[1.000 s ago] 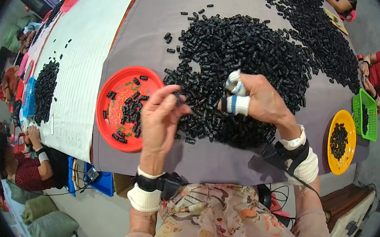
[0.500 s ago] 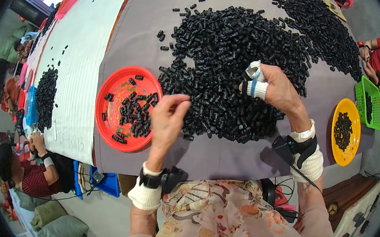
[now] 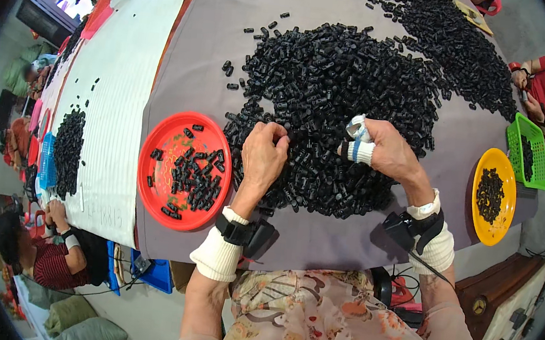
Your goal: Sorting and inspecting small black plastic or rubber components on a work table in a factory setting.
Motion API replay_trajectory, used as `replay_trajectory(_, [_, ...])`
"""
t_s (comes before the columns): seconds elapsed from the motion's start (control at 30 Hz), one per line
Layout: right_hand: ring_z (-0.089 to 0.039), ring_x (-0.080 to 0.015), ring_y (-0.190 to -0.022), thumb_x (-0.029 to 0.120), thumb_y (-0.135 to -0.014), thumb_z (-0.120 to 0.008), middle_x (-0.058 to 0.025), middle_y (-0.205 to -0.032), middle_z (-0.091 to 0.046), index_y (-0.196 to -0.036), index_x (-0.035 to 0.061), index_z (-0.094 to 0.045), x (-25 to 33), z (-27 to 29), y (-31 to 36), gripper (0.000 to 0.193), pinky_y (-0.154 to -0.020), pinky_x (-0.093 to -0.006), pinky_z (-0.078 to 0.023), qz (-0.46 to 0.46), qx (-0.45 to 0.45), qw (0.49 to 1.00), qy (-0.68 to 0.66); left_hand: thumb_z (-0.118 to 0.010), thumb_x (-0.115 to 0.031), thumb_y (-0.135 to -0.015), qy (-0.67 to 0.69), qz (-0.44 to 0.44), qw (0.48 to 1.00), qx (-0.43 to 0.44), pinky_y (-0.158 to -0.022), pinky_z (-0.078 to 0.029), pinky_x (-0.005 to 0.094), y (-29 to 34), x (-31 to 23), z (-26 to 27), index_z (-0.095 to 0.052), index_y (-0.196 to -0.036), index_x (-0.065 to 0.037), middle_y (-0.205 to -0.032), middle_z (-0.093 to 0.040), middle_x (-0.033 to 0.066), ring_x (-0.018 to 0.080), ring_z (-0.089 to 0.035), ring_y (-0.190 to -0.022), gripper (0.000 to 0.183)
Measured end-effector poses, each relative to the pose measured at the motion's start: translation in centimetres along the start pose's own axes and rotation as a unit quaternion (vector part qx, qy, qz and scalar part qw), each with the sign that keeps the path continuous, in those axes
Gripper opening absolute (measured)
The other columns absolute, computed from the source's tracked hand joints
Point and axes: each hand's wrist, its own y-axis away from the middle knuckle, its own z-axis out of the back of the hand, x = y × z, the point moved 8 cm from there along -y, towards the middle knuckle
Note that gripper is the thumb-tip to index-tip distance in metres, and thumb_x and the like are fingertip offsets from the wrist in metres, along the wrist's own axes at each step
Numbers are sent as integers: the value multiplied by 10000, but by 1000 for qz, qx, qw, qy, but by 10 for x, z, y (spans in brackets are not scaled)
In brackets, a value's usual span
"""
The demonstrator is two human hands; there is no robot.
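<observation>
Black pieces lie heaped on the counter. Over them, the left hand is curled, the right hand bent inward too; what either pinches, I cannot tell. Picking lightly, piece by piece, seems best.

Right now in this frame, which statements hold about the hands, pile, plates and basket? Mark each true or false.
1. The red plate lies left of the central pile. True.
2. The left hand is over the left part of the pile. True.
3. The left hand wears finger covers. False: white finger covers are on the right hand.
4. The yellow plate is bare. False: the yellow plate holds black pieces.
</observation>
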Motion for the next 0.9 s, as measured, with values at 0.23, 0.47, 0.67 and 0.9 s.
replay_trajectory(0.23, [-393, -70, -560, 168, -728, -682, 21, -574, -463, -715, 9, -540, -3, -10, -3, 213, -511, -263, -343, 32, 8, 999, 14, -685, -123, -703, 31, -19, 999, -16, -631, -466, 330, 2, -10, 4, -600, -900, -14, -761, -580, 99, 224, -585, -677, 240])
replay_trajectory(0.47, [-395, -80, -557, 167, -740, -664, 17, -582, -476, -722, 4, -543, 2, -22, -3, 204, -514, -273, -347, 20, 25, 999, -18, -650, -104, -770, 124, 19, 992, -5, -611, -452, 255, 4, -2, 8, -598, -925, -9, -760, -608, 55, 123, -557, -645, 189])
replay_trajectory(0.67, [-471, -76, -608, 136, -744, -658, 8, -669, -549, -821, 12, -590, 24, -26, -8, 161, -562, -252, -399, 77, -2, 996, -40, -628, -78, -816, 427, 100, 898, 30, -604, -423, 180, 25, -26, 46, -597, -943, 5, -763, -584, -15, 34, -518, -679, 155])
replay_trajectory(0.9, [-514, -75, -643, 111, -750, -647, -22, -707, -586, -909, 9, -584, 66, -46, -5, 198, -584, -238, -432, 131, 21, 990, -52, -616, -32, -818, 503, 72, 861, 22, -668, -458, 196, 43, -53, 78, -587, -1015, 21, -833, -612, 24, 68, -559, -727, 206])
